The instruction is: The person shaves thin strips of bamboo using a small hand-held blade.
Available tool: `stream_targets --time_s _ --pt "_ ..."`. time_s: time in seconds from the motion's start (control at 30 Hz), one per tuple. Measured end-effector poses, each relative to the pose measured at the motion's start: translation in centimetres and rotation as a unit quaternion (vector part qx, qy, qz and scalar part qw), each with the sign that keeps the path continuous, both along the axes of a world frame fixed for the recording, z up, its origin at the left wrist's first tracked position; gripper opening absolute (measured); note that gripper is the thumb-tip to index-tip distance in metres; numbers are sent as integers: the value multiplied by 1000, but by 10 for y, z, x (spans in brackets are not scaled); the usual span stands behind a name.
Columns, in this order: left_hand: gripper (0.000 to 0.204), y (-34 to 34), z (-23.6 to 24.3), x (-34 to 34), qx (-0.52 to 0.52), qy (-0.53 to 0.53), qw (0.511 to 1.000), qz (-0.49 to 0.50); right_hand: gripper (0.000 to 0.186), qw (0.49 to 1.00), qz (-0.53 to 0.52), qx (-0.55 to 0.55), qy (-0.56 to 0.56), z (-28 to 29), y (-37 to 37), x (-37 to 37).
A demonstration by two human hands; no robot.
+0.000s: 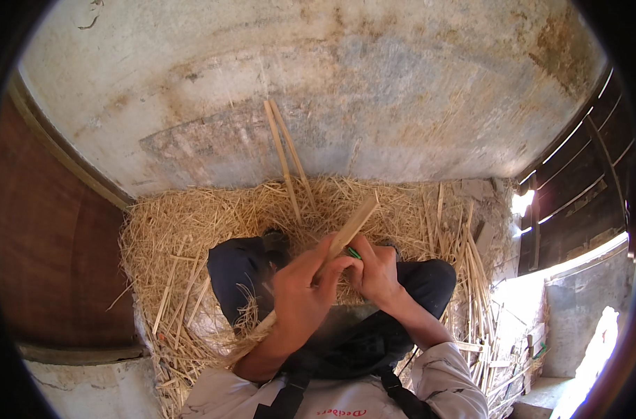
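Note:
My left hand (pixel 302 283) is closed around a long, pale wooden strip (pixel 356 222). The strip slants up and to the right past my fingers, and its lower end runs back under my left forearm. Close against it, my right hand (pixel 379 271) is closed on a small green tool (pixel 353 253), of which only a bit of green shows. The rest of that tool is hidden by my fingers. Both hands are between my bent knees, above dark trousers.
Straw-like shavings (pixel 192 209) cover the ground. Two pale strips (pixel 283 150) lean on the stained wall (pixel 416 91) ahead. More strips (pixel 475 300) lie at my right, others (pixel 170 293) at my left. A brown panel (pixel 60 237) stands at the left, dark slats (pixel 576 188) at the right.

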State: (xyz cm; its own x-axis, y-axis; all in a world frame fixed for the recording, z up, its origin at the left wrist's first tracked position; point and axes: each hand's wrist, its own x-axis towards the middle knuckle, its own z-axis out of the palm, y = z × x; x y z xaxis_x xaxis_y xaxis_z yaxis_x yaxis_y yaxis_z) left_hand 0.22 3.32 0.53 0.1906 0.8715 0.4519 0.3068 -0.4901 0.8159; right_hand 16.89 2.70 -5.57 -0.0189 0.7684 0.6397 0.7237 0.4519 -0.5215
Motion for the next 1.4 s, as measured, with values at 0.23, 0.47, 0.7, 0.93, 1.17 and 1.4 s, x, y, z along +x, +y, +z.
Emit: stream_targets --time_s 0.23,0.47,0.7,0.93,1.17,1.4 --pt "33 7 -13 -5 -157 -109 977 -91 52 927 226 -137 266 15 2 10" --pt "45 23 8 -22 -325 -119 907 -238 68 901 202 -142 357 11 1 27" --pt "53 39 3 -25 -539 -109 768 -328 62 909 187 -124 350 10 4 26" --pt "56 54 -12 -21 -560 -152 711 -397 57 884 196 -126 406 11 3 39" --pt "59 47 1 -10 -567 -105 729 -369 43 883 197 -126 407 21 3 36" --pt "56 52 0 -17 -565 -77 701 -429 29 886 164 -145 409 35 -3 24"
